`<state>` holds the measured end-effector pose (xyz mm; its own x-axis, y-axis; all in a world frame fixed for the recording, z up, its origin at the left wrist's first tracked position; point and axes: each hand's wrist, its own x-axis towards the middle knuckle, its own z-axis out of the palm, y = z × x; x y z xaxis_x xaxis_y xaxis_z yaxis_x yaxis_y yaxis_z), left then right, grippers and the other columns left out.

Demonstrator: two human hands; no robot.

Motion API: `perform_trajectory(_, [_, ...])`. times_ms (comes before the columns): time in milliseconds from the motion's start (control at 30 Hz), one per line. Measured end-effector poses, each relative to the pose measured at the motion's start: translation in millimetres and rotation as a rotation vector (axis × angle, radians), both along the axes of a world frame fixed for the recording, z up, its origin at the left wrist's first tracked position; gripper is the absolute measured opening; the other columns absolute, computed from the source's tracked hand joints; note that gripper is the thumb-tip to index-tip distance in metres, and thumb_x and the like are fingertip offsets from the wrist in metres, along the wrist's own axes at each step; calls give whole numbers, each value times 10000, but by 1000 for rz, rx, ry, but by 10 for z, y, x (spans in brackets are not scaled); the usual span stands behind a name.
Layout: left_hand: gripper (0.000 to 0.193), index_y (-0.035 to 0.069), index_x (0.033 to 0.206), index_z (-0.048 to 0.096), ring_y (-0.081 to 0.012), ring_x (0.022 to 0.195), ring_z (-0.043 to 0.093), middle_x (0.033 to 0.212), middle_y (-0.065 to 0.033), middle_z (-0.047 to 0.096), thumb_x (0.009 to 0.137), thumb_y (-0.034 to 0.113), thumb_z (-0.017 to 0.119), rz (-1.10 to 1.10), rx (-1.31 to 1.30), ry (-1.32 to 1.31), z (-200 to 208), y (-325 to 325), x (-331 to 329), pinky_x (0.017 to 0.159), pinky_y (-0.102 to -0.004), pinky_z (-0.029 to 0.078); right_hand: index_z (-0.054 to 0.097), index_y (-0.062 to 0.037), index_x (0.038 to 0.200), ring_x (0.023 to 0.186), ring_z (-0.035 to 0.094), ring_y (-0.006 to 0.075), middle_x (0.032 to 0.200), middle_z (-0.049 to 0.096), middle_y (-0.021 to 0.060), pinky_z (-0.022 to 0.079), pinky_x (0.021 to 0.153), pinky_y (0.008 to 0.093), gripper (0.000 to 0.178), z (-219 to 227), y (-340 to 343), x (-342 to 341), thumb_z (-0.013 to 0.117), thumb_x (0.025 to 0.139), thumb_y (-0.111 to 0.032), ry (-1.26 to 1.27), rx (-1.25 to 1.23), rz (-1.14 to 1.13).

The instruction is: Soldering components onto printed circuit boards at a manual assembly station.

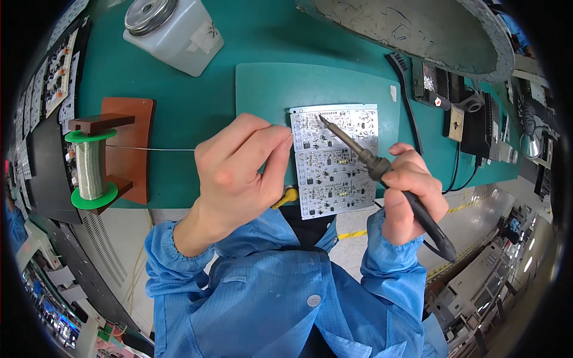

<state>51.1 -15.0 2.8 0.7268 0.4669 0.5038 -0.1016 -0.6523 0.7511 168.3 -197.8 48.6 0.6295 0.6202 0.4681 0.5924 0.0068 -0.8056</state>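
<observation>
"Where is the board [335, 173] lying?"

"On the mat [262, 86], its near end showing past the near edge of the table [173, 113]."

"And the left hand [242, 170]?"

"It is pinching the wire [170, 149] between thumb and fingertips, right by the board's left edge; the wire is running leftward to the spool [91, 170]."

"The right hand [413, 194]?"

"It is wrapping round the iron [377, 167], whose tip is pointing at the board's far-left part; whether it is touching, one cannot tell."

"What room is showing?"

"Bare mat is stretching beyond the board's far edge and, more narrowly, along its right, where the brush [410, 107] is lying."
</observation>
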Motion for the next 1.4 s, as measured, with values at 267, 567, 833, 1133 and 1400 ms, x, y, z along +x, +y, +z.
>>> perform_trajectory(267, [140, -8, 845, 680, -181, 594, 583, 738, -84, 605, 720, -66, 708, -17, 30, 86, 39, 15, 52, 503, -259, 442, 618, -20, 800, 570, 466, 199, 583, 512, 59, 460, 769, 470, 188, 96, 106, -19, 680, 796, -197, -145, -165, 91])
perform_trajectory(567, [140, -3, 850, 684, -166, 566, 550, 734, -76, 594, 727, -65, 708, -11, 48, 79, 1, 6, 70, 472, -260, 415, 629, -27, 778, 553, 455, 196, 575, 507, 46, 467, 763, 467, 158, 109, 156, -14, 680, 776, -177, -201, -186, 119])
perform_trajectory(833, [138, -12, 850, 682, -165, 585, 564, 746, -82, 606, 726, -65, 711, -12, 39, 63, 0, 20, 41, 486, -256, 423, 670, -34, 739, 491, 434, 196, 538, 483, 39, 482, 698, 393, 135, 114, 221, -25, 655, 611, 6, -182, -118, 112])
perform_trajectory(1133, [173, 11, 829, 661, -178, 543, 564, 726, -80, 586, 693, -97, 665, 29, -29, 9, 2, 66, 3, 460, -264, 425, 638, -11, 811, 558, 470, 188, 569, 507, 53, 457, 768, 452, 189, 41, -84, 30, 662, 784, -196, -107, 13, 12])
perform_trajectory(1400, [161, -3, 872, 653, -179, 562, 567, 760, -96, 601, 741, -97, 640, 64, -58, 70, 29, 56, -18, 473, -258, 422, 528, 54, 1238, 1055, 582, 281, 1113, 609, 228, 409, 979, 411, 414, -356, -421, 316, 522, 913, -201, -122, 19, -636])
